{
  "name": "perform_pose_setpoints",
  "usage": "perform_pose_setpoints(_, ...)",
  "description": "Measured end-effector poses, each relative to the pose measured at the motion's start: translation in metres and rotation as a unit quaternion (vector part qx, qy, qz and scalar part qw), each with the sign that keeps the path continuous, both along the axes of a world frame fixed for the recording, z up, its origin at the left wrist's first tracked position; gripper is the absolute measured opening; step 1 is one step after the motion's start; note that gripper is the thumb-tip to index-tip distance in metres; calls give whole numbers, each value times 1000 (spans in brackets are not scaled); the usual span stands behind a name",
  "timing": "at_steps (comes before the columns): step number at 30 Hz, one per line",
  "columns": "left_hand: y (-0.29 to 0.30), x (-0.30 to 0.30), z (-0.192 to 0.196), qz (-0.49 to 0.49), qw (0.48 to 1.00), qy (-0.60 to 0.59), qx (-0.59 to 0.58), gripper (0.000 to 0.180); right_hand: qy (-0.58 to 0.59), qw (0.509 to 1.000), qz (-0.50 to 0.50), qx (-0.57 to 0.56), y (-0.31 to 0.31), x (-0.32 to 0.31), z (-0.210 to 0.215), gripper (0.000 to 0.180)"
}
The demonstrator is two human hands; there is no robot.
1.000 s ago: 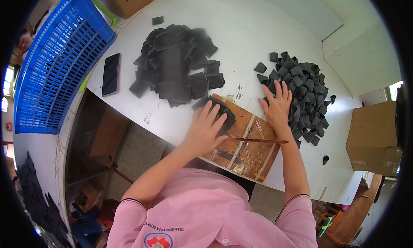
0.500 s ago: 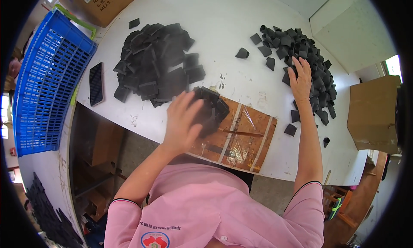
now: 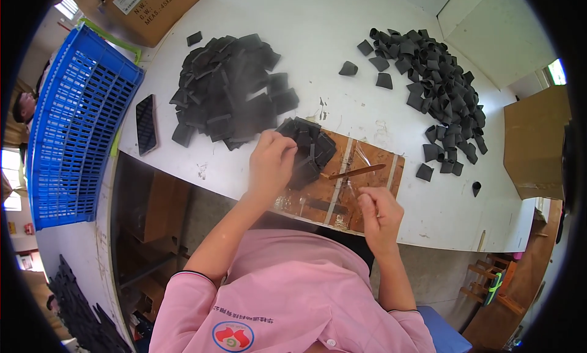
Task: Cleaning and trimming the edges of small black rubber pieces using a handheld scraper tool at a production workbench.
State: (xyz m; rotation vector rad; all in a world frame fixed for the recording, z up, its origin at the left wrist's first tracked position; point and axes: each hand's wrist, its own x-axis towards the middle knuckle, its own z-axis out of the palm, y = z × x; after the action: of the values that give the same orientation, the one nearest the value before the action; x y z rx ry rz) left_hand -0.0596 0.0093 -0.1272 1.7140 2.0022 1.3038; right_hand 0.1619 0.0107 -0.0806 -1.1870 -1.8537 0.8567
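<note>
Looped black pieces [image 3: 449, 99], seemingly done, are lying right; flat pieces [image 3: 227, 99], seemingly left to do, are lying left and in a near pile [image 3: 307, 164]. Your left hand [image 3: 272, 160] is curling at that pile, your right hand [image 3: 380, 215] by the board [image 3: 375, 155]; whether either grip is holding anything, I cannot tell.

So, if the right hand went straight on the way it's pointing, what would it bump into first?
Probably the thin brown stick over the wooden board: it's next in line with the right hand. Height is unclear, so it might pass above.
</note>
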Motion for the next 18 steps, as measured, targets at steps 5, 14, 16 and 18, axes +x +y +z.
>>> perform_pose_setpoints(5, -4, -7, 32, 31, 991, -102, 83, 6, -5, 994, 72, 83, -18, -27, -3, 10)
perform_pose_setpoints(14, -40, 8, 65, -106, 812, -565, -101, 11, 120, 985, 93, -77, -18, -64, 25, 23)
perform_pose_setpoints(16, -41, 31, 72, -2, 805, -587, -90, 11, 33, 996, 69, 48, -20, -62, 13, 17)
perform_pose_setpoints(18, -48, 43, 70, 0, 825, -563, -58, 13, -17, 991, 46, 128, -20, -59, 10, 15)
